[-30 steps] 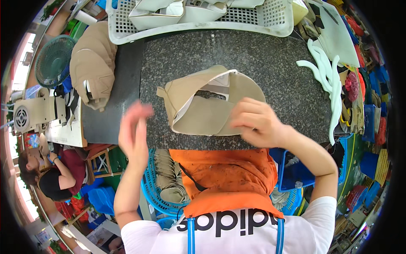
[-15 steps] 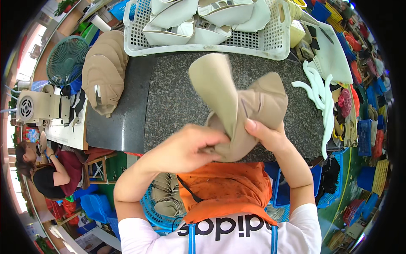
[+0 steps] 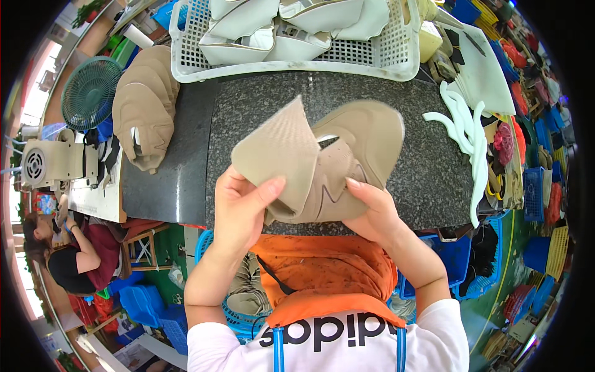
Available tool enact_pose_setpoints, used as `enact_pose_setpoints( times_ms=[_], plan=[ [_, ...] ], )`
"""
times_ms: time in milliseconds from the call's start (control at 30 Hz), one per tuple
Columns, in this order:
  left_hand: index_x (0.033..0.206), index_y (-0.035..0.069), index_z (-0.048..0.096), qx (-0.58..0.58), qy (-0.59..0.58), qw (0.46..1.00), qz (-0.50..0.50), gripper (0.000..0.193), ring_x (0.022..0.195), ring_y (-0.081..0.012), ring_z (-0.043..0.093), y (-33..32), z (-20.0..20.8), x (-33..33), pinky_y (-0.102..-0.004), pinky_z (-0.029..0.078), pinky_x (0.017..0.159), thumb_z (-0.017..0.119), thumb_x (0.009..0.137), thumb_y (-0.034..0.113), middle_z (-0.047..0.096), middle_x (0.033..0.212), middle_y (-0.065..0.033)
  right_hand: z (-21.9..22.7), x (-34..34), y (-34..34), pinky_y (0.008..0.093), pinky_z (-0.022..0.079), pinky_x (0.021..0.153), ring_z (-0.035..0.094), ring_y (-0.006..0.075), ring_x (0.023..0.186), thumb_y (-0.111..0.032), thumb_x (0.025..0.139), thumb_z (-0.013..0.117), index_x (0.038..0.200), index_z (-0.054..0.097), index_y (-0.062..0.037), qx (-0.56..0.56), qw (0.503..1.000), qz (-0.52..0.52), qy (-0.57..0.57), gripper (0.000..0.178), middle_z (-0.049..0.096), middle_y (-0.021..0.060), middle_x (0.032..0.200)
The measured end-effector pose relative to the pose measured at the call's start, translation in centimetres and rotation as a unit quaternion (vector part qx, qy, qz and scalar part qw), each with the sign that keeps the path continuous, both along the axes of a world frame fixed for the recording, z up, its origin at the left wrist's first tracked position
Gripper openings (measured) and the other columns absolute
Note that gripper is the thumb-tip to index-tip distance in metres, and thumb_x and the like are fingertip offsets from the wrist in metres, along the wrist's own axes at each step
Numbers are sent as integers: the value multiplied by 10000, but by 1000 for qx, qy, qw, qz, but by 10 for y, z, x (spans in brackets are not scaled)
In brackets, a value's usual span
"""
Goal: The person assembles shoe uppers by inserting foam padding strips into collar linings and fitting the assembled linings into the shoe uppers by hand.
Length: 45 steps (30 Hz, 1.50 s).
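Between my two hands, over the near edge of the speckled dark stone tabletop (image 3: 421, 167), is a beige shoe upper (image 3: 372, 133). My left hand (image 3: 237, 214) grips one raised flap of it, thumb on the front face and fingers behind. At the other side my right hand (image 3: 377, 214) pinches the lower part, its thumb pressed by a dark curved line. The upper is spread apart, with a small opening showing near its middle. Parts of the fingers of both hands are hidden behind it.
A white plastic basket (image 3: 291, 75) of pale shoe uppers stands at the back. A stack of beige uppers (image 3: 145, 111) lies left, near a green fan (image 3: 92, 93). Pale strips (image 3: 474, 146) lie at the right edge. A co-worker (image 3: 74, 254) sits far left.
My left hand has moved from the upper's lower edge to its left flap. The upper has been turned and opened out, its flap now leaning left. My right hand still holds its side.
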State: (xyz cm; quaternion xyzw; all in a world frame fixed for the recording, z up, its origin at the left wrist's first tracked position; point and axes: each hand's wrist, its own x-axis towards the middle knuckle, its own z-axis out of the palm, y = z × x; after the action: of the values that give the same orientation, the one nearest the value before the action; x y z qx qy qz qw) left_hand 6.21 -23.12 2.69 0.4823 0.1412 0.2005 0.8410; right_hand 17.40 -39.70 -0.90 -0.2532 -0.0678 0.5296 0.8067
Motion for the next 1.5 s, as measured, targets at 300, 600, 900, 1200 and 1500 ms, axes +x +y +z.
enact_pose_setpoints(
  times_ms=[300, 600, 900, 1200, 1500],
  plan=[
    [1138, -7, 579, 123, 65, 990, -40, 244, 955, -124, 615, -22, -23, 15, -273, 487, 843, 549, 896, -2, 650, 1059, -69, -16, 15, -16, 454, 409, 1021, 511, 309, 1189, -140, 769, 630, 1357, 348, 34, -13, 995, 75, -71, 675, 488, 172, 1313],
    [1245, -9, 431, -14, 5, 1000, 3, 399, 1064, -150, 570, -30, -30, 22, -311, 474, 903, 604, 903, 103, 569, 1198, -112, 13, 7, -26, 341, 421, 971, 527, 181, 1136, -150, 832, 676, 1315, 445, 3, -185, 942, -64, -271, 557, 562, 94, 1230],
    [1045, -4, 521, 159, 162, 973, -51, 225, 600, -130, 612, -11, -27, 38, -219, 494, 542, 587, 831, -31, 628, 762, -60, -2, 1, -19, 354, 419, 989, 524, 183, 1149, -35, 870, 630, 1295, 477, -28, -107, 969, -122, -185, 452, 559, 68, 1233],
    [937, 13, 615, 545, 39, 838, -2, 225, 775, -179, 633, -32, -15, 9, -271, 496, 720, 715, 736, -5, 642, 883, -64, 2, 4, -27, 333, 434, 952, 540, 166, 1113, -57, 878, 634, 1242, 527, -11, -93, 946, -155, -270, 382, 577, 66, 1195],
    [927, 17, 605, 435, 68, 896, -52, 211, 673, -112, 574, -32, 2, 15, -265, 462, 597, 726, 755, 40, 586, 786, -56, 3, 7, -25, 350, 394, 1001, 484, 194, 1198, -57, 873, 625, 1310, 474, 9, -87, 924, -162, -334, 466, 520, 85, 1293]
  ],
)
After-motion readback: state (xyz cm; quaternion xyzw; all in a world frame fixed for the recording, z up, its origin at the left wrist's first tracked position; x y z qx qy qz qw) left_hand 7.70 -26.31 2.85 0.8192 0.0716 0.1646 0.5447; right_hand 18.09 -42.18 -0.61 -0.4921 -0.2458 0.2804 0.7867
